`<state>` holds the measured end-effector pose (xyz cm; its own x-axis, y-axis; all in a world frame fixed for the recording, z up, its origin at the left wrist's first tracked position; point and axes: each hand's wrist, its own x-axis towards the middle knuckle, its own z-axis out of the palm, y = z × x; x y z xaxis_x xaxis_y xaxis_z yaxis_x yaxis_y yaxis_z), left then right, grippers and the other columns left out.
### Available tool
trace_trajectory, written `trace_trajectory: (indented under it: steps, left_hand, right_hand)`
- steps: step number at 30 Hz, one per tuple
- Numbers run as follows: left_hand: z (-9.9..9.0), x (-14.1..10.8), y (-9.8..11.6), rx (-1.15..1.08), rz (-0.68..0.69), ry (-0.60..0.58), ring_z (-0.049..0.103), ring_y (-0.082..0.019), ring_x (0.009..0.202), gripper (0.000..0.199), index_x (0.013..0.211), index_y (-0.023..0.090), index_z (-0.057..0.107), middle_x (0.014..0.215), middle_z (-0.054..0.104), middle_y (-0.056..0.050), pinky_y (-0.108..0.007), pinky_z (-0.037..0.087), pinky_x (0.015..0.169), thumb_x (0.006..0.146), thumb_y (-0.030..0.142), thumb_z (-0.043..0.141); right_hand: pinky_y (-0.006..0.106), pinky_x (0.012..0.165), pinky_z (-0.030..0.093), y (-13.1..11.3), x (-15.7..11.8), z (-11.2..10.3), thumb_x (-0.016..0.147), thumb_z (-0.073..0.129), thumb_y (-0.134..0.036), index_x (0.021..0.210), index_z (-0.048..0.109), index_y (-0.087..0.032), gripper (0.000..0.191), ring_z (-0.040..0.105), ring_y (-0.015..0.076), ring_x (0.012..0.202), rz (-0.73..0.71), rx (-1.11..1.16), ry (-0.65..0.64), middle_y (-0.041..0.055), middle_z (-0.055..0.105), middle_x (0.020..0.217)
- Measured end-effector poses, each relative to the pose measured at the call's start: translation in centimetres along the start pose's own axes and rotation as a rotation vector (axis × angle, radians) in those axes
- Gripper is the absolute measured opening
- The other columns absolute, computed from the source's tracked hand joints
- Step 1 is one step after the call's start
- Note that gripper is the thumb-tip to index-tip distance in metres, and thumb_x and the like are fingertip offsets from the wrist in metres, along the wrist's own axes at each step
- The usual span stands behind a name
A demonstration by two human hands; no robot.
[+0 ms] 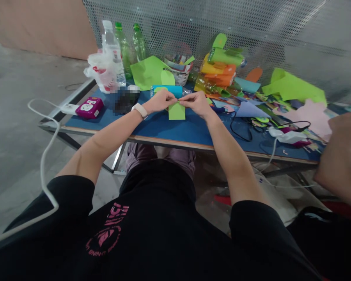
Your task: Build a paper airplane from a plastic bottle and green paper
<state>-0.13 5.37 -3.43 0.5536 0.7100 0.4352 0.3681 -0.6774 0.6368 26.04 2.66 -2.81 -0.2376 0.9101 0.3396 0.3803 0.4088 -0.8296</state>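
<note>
Left hand [162, 100] and right hand [197, 104], fingers pinched together on the upper edge of a green paper [177, 113], near side of the blue-wrapped bottle [175, 91]

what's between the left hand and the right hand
The head view shows a green piece of paper between the left hand and the right hand, both at its upper edge; a blue-wrapped bottle lies just beyond.

Blue-topped table [199, 132], grey metal legs [118, 157], magenta rectangular box [89, 108] at left, clear plastic bottle [112, 48] and two green plastic bottles [139, 46] upright behind, blue-wrapped clear bottle [176, 91] lying sideways, multicoloured paper scraps [253, 110] at right.
</note>
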Motion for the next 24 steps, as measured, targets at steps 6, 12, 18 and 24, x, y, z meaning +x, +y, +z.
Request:
trace_trajectory:
  steps: [6, 12, 18, 24]
  left_hand:
    - [-0.2, -0.2, 0.2, -0.008, -0.029, 0.024, 0.053, -0.019, 0.069, 0.026, 0.087, 0.023, 0.083, 0.070, 0.070, -0.004, -0.039, 0.053, 0.073, 0.104, 0.042, 0.090]
    - [-0.4, -0.3, 0.8, -0.001, -0.031, 0.051, 0.065, -0.020, 0.076, 0.021, 0.095, 0.022, 0.086, 0.080, 0.081, -0.005, -0.037, 0.058, 0.078, 0.102, 0.039, 0.094]
    - [-0.1, 0.0, -0.1, 0.002, -0.030, 0.040, 0.053, -0.020, 0.068, 0.042, 0.076, 0.026, 0.069, 0.064, 0.059, -0.002, -0.041, 0.053, 0.073, 0.109, 0.042, 0.089]
    - [-0.4, 0.1, -0.6, 0.047, -0.008, 0.003, 0.046, -0.022, 0.069, 0.057, 0.068, 0.029, 0.052, 0.062, 0.041, 0.000, -0.046, 0.053, 0.081, 0.114, 0.045, 0.081]
  right_hand:
    - [0.074, 0.114, 0.081, -1.1, -0.6, 0.0, 0.079, 0.120, -0.065, 0.098, 0.096, -0.032, 0.044, 0.091, 0.0443, 0.110, 0.030, 0.014, -0.047, 0.0113, 0.094, 0.101]
    - [0.075, 0.113, 0.080, -1.7, -0.7, 0.2, 0.080, 0.120, -0.063, 0.099, 0.095, -0.029, 0.047, 0.092, 0.0446, 0.109, 0.040, 0.030, -0.051, 0.0115, 0.095, 0.101]
    - [0.076, 0.113, 0.080, -0.8, -0.1, 0.2, 0.075, 0.121, -0.065, 0.099, 0.097, -0.029, 0.050, 0.091, 0.0460, 0.109, 0.005, 0.008, -0.003, 0.0125, 0.094, 0.097]
    - [0.077, 0.118, 0.079, -0.9, -0.2, 0.2, 0.064, 0.122, -0.077, 0.097, 0.098, -0.031, 0.062, 0.090, 0.0478, 0.114, 0.005, 0.019, 0.000, 0.0116, 0.096, 0.100]
